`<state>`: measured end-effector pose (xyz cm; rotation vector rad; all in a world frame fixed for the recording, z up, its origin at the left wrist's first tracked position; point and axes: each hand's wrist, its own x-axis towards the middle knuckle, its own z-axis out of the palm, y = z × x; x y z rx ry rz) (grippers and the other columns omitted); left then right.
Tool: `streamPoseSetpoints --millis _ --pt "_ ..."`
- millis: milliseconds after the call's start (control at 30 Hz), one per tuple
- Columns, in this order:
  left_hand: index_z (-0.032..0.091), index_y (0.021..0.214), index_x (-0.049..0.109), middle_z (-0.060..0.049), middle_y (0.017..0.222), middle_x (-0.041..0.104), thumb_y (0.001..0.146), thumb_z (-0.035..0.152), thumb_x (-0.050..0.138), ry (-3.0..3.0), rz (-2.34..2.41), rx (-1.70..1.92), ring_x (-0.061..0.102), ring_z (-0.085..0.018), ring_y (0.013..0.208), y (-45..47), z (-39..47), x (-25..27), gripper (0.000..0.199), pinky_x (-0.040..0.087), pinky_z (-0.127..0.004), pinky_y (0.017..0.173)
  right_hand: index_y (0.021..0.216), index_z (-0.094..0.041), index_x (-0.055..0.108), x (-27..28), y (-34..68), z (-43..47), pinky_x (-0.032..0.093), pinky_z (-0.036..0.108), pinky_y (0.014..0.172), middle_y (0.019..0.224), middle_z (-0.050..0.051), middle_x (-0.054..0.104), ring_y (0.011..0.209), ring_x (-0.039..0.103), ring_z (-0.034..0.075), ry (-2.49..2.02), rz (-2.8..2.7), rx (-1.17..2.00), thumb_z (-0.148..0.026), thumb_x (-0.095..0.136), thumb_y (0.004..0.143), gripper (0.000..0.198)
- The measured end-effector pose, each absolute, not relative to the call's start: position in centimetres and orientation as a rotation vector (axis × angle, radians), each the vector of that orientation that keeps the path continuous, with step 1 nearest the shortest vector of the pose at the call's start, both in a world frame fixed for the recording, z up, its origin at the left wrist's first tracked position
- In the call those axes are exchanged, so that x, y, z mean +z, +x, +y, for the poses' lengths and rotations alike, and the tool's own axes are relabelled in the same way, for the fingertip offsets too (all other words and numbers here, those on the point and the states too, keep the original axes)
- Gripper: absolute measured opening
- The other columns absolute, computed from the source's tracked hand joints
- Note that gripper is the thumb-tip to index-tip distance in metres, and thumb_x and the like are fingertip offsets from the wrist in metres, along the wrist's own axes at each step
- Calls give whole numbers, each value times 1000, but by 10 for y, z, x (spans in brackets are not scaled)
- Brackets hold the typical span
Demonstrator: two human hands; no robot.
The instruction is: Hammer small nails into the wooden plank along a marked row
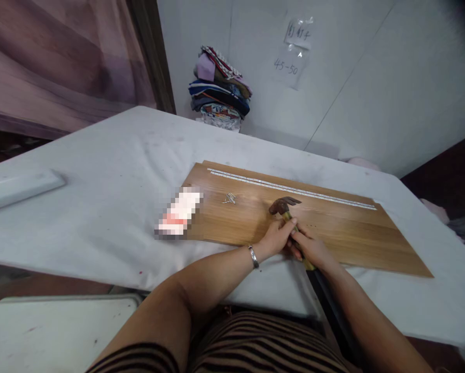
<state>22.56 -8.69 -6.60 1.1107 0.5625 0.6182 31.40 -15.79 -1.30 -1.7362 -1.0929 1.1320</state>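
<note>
A claw hammer (283,206) with a rusty head lies over the wooden board (356,235), its yellow shaft and black grip running back toward my body. Just below the head, my left hand (276,237) is closed at the shaft, thumb along it. My right hand (310,247) grips the shaft slightly lower, its fingers touching or nearly touching the left hand. Part of the shaft is hidden by both hands. To the left, a small pile of nails (229,198) rests on the board. A short row of small dark marks shows right of the hammer.
Two white measuring strips (294,189) run along the board's far edge. A pixelated phone-like object (181,211) overlaps its left end. White cloth (111,171) covers the table. Folded clothes (220,93) are stacked by the wall, and a white stool (53,331) stands at lower left.
</note>
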Motion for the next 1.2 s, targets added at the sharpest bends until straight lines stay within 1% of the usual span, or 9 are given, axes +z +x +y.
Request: streamPoseSetpoints --millis 133,333,433,500,633,833,1067,1200 --pt "18 65 50 4 45 47 84 70 52 1126 556 598 45 -8 40 226 -86 -67 55 36 -20 43 78 -23 49 -9 314 -157 32 23 36 45 -8 48 32 41 9 -1752 -1091 1168 -51 53 77 28" --pt "18 64 49 4 44 45 83 70 54 1118 565 590 45 -7 39 226 -85 -71 56 35 -20 42 75 -23 48 -14 313 -155 32 23 35 45 -8 48 30 40 9 -1737 -1083 1154 -52 52 77 29" --pt "18 64 48 5 44 43 82 71 55 1096 576 599 44 -7 37 225 -86 -71 56 34 -20 41 74 -23 48 -19 311 -156 31 22 33 50 -7 51 30 40 7 -1719 -1068 1110 -51 53 76 29" --pt "18 64 48 5 44 44 81 71 56 1079 562 575 46 -8 37 224 -87 -70 56 36 -20 40 76 -22 49 -22 312 -155 30 22 33 54 -7 55 30 40 7 -1695 -1056 1103 -50 53 76 28" --pt "18 68 50 5 44 46 78 73 59 1038 555 548 51 -10 38 222 -85 -68 57 40 -21 41 70 -22 48 -21 316 -152 32 21 34 48 -8 50 30 41 7 -1696 -1078 1172 -47 52 77 26" --pt "18 71 50 6 46 46 79 71 59 1037 559 579 51 -10 38 223 -87 -74 54 41 -21 41 79 -22 50 -23 314 -155 31 20 32 58 -8 55 31 42 6 -1637 -1073 1131 -44 52 78 22" --pt "19 67 48 5 45 46 75 75 59 1023 533 545 52 -12 38 222 -86 -70 58 44 -23 41 77 -22 50 -22 317 -153 32 20 32 57 -7 55 31 42 6 -1640 -1089 1174 -44 52 80 22" --pt "19 69 48 5 46 46 75 75 60 1012 537 563 52 -12 38 223 -86 -73 58 43 -22 40 79 -22 50 -22 316 -153 32 19 32 59 -7 55 32 42 6 -1637 -1092 1164 -43 51 80 22"
